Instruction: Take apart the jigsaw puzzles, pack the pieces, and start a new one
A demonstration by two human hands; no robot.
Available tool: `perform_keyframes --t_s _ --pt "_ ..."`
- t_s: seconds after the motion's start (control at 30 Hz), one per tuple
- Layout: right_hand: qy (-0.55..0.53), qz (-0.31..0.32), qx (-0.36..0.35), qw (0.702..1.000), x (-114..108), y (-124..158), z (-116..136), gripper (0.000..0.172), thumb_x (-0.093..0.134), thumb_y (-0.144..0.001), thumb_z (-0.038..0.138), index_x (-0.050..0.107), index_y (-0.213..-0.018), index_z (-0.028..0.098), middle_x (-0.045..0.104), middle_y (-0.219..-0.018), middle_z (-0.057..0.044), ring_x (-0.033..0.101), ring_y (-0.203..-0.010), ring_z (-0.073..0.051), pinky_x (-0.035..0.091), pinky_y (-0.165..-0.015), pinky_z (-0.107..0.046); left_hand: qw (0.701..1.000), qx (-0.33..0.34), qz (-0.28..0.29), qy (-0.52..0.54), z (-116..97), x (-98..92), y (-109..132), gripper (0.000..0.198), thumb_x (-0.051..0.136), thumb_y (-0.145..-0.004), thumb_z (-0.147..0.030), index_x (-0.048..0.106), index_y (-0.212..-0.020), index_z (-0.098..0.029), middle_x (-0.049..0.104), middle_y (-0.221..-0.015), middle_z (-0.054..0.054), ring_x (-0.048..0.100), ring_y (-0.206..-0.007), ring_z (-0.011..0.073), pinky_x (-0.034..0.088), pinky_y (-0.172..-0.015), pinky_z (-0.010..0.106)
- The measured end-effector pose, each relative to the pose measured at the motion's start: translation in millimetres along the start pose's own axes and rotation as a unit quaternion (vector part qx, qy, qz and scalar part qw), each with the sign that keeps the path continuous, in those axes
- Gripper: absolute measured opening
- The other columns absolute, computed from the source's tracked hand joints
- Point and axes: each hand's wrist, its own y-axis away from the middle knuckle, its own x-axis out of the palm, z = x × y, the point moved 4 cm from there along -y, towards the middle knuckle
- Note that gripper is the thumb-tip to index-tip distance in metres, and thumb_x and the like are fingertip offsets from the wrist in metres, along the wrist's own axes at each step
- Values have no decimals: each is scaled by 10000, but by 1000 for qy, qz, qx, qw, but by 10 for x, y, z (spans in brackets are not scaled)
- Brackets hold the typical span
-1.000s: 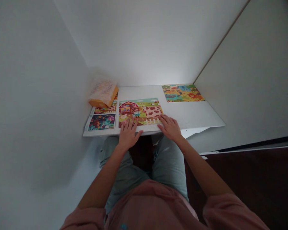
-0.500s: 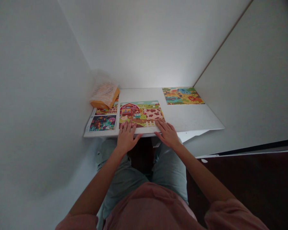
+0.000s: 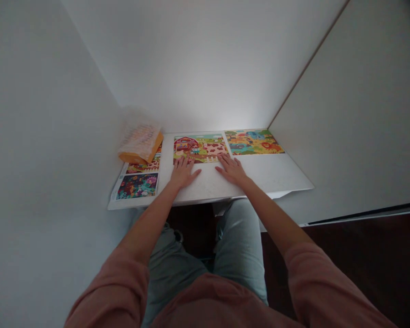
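Note:
A farm picture puzzle (image 3: 201,148) with a red barn and a spotted cow lies flat on the white table (image 3: 205,187), near the back wall. My left hand (image 3: 183,173) rests flat with its fingertips on the puzzle's lower left edge, thumb spread to the side. On the lower right edge lie the fingertips of my right hand (image 3: 231,169), its fingers also stretched out. Close to the farm puzzle's right side is a jungle picture puzzle (image 3: 254,142) with a lion and an elephant.
At the left, an orange package in clear plastic wrap (image 3: 141,143) sits on a sheet of printed pictures (image 3: 137,186). White walls enclose the table at the back and both sides. Its front edge is above my knees.
Both hands have moved forward with the farm puzzle, away from my body and towards the back wall. The puzzle now lies beside the jungle puzzle. The camera view has shifted slightly.

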Motion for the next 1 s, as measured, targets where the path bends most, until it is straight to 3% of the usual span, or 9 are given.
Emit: perform_keyframes --t_s 0.2,0.4,0.67,0.9,1.0 --pt "21 -16 17 1000 57 -310 -102 637 228 -898 596 247 -1440 263 269 -1469 -29 171 -1365 -194 175 -1075 -527 1000 -8 -7 16 39 -12 -340 678 206 -861 -591 198 -1431 -223 159 -1509 11 47 -1400 213 17 -1130 467" --pt "20 4 38 999 91 -406 -133 665 249 -880 627 244 -1440 268 253 -1474 -33 175 -1363 -200 156 -1075 -517 1000 5 -17 13 110 70 -423 693 213 -857 -599 164 -1439 -226 125 -1516 -6 22 -1401 217 34 -1133 463" --pt "24 -3 34 999 183 -419 -177 698 236 -874 649 259 -1437 237 230 -1480 -55 175 -1363 -213 81 -1080 -530 1000 6 -27 9 85 104 -394 650 276 -876 -533 170 -1436 -221 117 -1518 -6 5 -1401 224 18 -1132 480" --pt "14 -7 37 999 132 -378 -88 711 228 -874 627 265 -1437 193 191 -1490 -64 108 -1377 -215 61 -1082 -530 998 -4 -56 17 -4 -83 -211 650 331 -884 -436 132 -1443 -171 104 -1519 30 -52 -1399 236 9 -1138 503" --pt "12 -7 51 999 74 -340 -15 681 228 -877 604 275 -1434 215 195 -1489 -51 118 -1375 -224 70 -1080 -538 995 -23 -91 20 81 -140 -51 666 343 -879 -427 114 -1441 -154 137 -1512 72 2 -1399 262 20 -1136 511"
